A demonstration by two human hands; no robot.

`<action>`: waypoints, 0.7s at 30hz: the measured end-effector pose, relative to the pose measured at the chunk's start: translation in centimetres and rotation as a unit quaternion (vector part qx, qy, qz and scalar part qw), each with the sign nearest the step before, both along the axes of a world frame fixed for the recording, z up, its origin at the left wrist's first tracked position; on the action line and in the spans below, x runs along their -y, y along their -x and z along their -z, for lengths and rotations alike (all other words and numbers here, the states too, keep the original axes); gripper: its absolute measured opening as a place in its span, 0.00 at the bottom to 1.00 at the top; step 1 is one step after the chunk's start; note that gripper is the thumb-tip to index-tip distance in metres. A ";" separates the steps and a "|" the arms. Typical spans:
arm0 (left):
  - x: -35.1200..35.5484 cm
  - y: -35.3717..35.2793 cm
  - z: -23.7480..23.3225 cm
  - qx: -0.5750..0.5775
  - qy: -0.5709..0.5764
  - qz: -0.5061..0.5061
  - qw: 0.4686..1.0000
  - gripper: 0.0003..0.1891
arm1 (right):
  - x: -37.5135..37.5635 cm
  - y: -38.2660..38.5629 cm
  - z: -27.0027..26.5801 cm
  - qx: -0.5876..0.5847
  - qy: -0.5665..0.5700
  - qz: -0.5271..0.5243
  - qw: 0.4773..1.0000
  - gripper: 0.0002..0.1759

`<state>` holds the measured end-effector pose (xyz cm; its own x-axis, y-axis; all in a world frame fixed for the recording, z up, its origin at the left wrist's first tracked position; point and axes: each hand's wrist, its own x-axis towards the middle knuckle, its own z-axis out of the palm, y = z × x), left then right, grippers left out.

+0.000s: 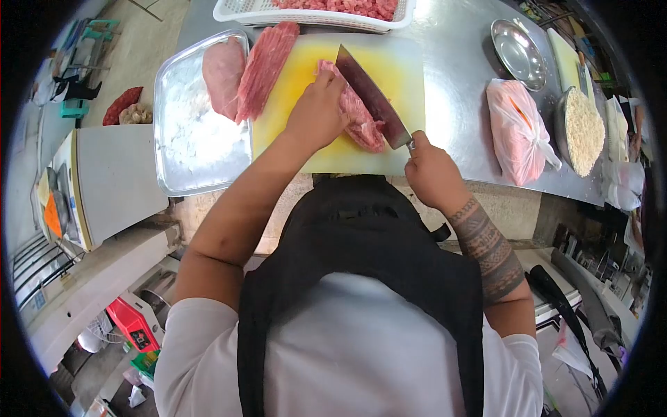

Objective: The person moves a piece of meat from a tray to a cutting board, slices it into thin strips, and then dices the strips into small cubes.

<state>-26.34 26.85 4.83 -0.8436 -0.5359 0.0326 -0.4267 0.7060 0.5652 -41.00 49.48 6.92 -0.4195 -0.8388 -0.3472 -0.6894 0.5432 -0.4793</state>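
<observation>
Broadly, a steel counter [458, 76] carries everything, and the yellow cutting board [406, 80] lies at its near edge. On the board's middle lies the slab of raw meat [361, 124], with the cleaver [372, 94] slanting across it, its blade against the meat's right side. The left hand [316, 111] clamps down on the meat's far end, fingers bunched together and curled over it, knuckles just beside the flat of the blade. The right hand [431, 170] is a closed fist round the handle at the board's near right corner.

The likely hazard is the wet meat sliding under that clamping hand, which would carry the fingertips into the edge. A greasy handle could also twist in the fist.

Left of the board a metal tray [187, 167] holds a white, frosty layer and two more meat slabs [222, 73], one overlapping the board. Beyond the board a white basket [243, 10] holds chopped meat [347, 7]. Right of the board sit a tied pink bag [517, 132], contents unclear, a bowl of pale grains [583, 128] and an empty steel dish [517, 52].
</observation>
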 end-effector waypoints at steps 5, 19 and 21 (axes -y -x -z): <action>1.7 0.3 1.2 0.012 0.017 0.003 1.000 0.39 | -1.7 -2.1 -4.0 -0.029 0.027 0.025 0.999 0.17; 2.3 0.7 1.1 0.034 -0.051 0.010 0.998 0.45 | 1.6 -2.4 -5.0 0.001 -0.015 -0.029 0.999 0.14; 2.4 0.7 1.0 0.041 -0.066 0.005 0.997 0.46 | 3.2 -1.9 -4.7 0.001 -0.006 -0.036 0.999 0.13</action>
